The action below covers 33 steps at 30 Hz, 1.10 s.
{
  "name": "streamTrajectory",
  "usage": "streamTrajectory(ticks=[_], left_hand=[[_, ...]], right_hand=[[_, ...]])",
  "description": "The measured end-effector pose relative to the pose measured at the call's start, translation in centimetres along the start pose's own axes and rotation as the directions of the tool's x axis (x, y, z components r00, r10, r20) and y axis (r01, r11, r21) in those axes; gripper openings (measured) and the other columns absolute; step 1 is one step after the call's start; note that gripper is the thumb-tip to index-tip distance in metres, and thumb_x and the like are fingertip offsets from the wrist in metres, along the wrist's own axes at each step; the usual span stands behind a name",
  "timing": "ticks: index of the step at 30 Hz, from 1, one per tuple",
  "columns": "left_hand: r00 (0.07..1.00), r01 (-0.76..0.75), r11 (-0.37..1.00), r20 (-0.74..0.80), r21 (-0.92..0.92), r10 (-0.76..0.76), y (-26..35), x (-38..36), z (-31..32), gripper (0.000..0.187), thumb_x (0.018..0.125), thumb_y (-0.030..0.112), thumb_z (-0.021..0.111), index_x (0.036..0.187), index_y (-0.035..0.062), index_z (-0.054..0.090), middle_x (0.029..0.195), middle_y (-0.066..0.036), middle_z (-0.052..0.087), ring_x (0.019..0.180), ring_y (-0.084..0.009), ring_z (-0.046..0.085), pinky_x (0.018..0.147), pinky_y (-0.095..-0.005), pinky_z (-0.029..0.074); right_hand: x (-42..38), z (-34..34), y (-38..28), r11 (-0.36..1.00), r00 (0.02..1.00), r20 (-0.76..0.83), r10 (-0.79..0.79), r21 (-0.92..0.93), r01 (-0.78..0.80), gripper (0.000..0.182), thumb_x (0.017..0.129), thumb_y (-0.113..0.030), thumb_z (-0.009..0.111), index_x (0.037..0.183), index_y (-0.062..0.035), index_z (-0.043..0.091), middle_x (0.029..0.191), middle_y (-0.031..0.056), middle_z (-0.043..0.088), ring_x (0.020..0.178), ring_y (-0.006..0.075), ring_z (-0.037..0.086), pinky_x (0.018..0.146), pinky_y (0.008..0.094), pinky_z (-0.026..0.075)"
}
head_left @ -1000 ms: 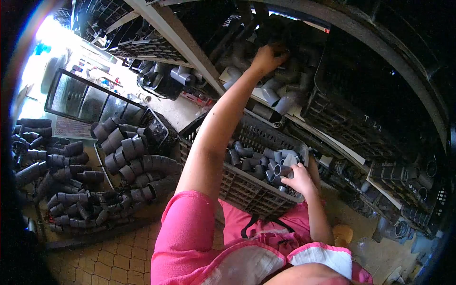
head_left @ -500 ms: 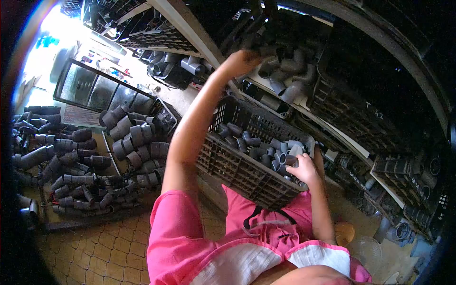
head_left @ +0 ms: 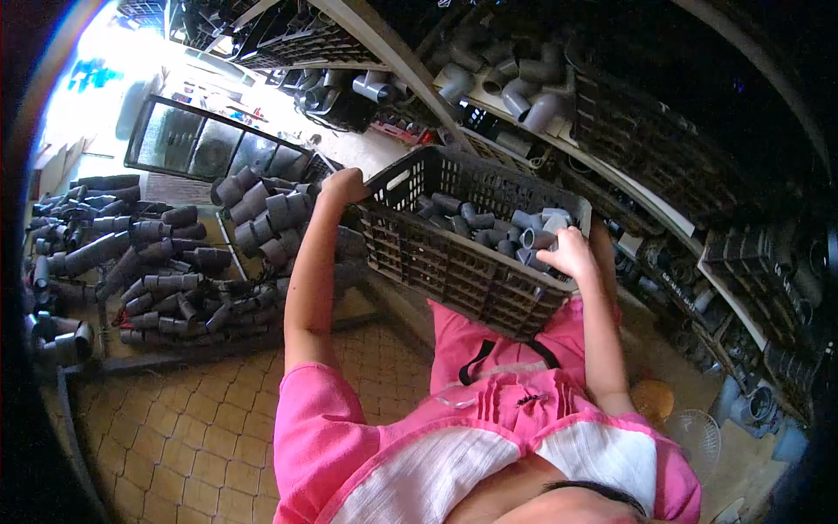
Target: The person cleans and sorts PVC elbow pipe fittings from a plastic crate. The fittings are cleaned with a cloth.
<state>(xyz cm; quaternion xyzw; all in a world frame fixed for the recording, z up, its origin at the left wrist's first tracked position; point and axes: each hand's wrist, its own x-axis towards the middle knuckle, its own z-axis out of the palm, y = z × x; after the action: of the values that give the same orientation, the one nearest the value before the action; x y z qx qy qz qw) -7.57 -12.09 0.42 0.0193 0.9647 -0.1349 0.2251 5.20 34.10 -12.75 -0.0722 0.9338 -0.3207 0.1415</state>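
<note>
A black plastic crate rests against my lap, tilted, with several grey pipe fittings inside. My left hand is closed on the crate's rim at its left end. At the right end, my right hand reaches over the rim, its fingers at a pale grey fitting among the others; the fingertips are partly hidden.
Stacked grey fittings fill the left side. More fittings lie on a shelf above the crate. Dark crates line the right shelving, and an orange bowl is on the floor.
My left hand has come down from the shelf fittings to the crate's left rim. The crate's left end sits higher in view. My right hand has stayed at the crate's right end.
</note>
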Motion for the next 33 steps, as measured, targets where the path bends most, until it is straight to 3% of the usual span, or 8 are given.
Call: streamTrajectory(ticks=[4,11,14,18,20,26,30,33], left_hand=[[0.99,-0.11,0.97,-0.111,-0.216,0.088,-0.8,-5.8,-2.2,0.034,0.078,0.03,0.064,0.086,-0.0024,0.069,0.082,-0.023,0.067,0.078,-0.037,0.067,0.069,-0.0442,0.051],[0.984,0.027,0.976,-0.166,-0.215,-0.064,-0.2,-23.6,-4.2,0.029,0.079,0.025,0.064,0.075,-0.0031,0.063,0.065,-0.022,0.059,0.062,-0.0382,0.06,0.059,-0.044,0.044],[0.961,0.166,0.972,-0.192,-0.166,-0.197,2.5,-30.7,-6.3,0.025,0.082,0.022,0.064,0.081,-0.0027,0.061,0.065,-0.016,0.058,0.06,-0.0295,0.057,0.061,-0.0372,0.045],[0.905,0.185,0.733,-0.177,-0.655,-0.386,2.5,-34.8,-6.0,0.018,0.086,0.013,0.06,0.095,-0.0026,0.061,0.079,-0.005,0.06,0.073,-0.0143,0.053,0.068,-0.0306,0.044],[0.902,0.163,0.565,-0.111,-0.809,-0.418,-0.6,-35.2,-3.5,0.017,0.087,0.008,0.057,0.099,-0.0029,0.061,0.085,-0.001,0.058,0.079,-0.0096,0.049,0.071,-0.028,0.042],[0.862,0.243,0.278,0.076,-0.929,-0.5,4.6,-41.7,-1.8,0.019,0.089,0.006,0.053,0.107,0.0,0.055,0.093,0.001,0.055,0.086,-0.0082,0.048,0.08,-0.0244,0.04],[0.862,0.168,0.036,0.129,-0.985,-0.49,7.1,-43.7,0.3,0.018,0.089,0.006,0.053,0.106,0.0003,0.054,0.094,0.0,0.053,0.087,-0.0086,0.047,0.082,-0.0228,0.038],[0.887,0.079,-0.066,0.101,-0.995,-0.45,6.5,-43.4,2.3,0.019,0.088,0.006,0.053,0.106,0.0009,0.054,0.094,-0.001,0.052,0.086,-0.009,0.046,0.081,-0.0226,0.038]], right_hand=[[0.0,1.5,1.1,0.95,0.972,-0.229,-0.055,0.288,0.122,0.042,0.085,-0.038,0.07,0.105,-0.0017,0.067,0.096,0.0134,0.066,0.09,0.0247,0.062,0.087,0.0428,0.048],[1.1,-1.5,2.5,0.705,0.982,0.189,-0.001,0.696,-0.134,0.074,0.085,-0.059,0.064,0.133,-0.0034,0.054,0.125,0.0195,0.061,0.119,0.0324,0.057,0.095,0.042,0.046],[0.8,0.1,2.1,0.34,0.994,-0.029,-0.107,0.938,0.064,0.05,0.093,-0.051,0.06,0.115,-0.0063,0.066,0.097,0.0062,0.066,0.088,0.0175,0.06,0.075,0.0348,0.047],[2.8,-0.4,-0.5,0.043,0.877,0.044,-0.478,0.999,-0.027,0.035,0.096,-0.043,0.06,0.091,-0.0097,0.066,0.075,-0.0012,0.054,0.067,0.0096,0.046,0.064,0.0324,0.041],[1.1,-3.8,-5.7,0.129,0.89,-0.134,-0.437,0.969,0.209,0.033,0.097,-0.039,0.061,0.08,-0.0115,0.058,0.067,-0.003,0.043,0.061,0.0082,0.038,0.06,0.0341,0.037],[-3.9,-13.9,-10.2,0.277,0.893,0.199,-0.404,0.957,-0.088,0.036,0.097,-0.037,0.062,0.103,-0.0013,0.063,0.078,-0.0009,0.056,0.071,0.0092,0.05,0.068,0.0345,0.044],[-8.4,-20.4,-12.8,0.554,0.94,0.065,-0.336,0.82,0.142,0.034,0.092,-0.03,0.067,0.104,0.0019,0.063,0.079,0.0005,0.059,0.074,0.0091,0.054,0.066,0.0291,0.045],[-11.1,-24.2,-16.5,0.669,0.943,0.323,-0.078,0.719,-0.191,0.03,0.089,-0.025,0.066,0.104,0.0017,0.064,0.082,0.0018,0.061,0.072,0.0099,0.055,0.063,0.0305,0.045]])
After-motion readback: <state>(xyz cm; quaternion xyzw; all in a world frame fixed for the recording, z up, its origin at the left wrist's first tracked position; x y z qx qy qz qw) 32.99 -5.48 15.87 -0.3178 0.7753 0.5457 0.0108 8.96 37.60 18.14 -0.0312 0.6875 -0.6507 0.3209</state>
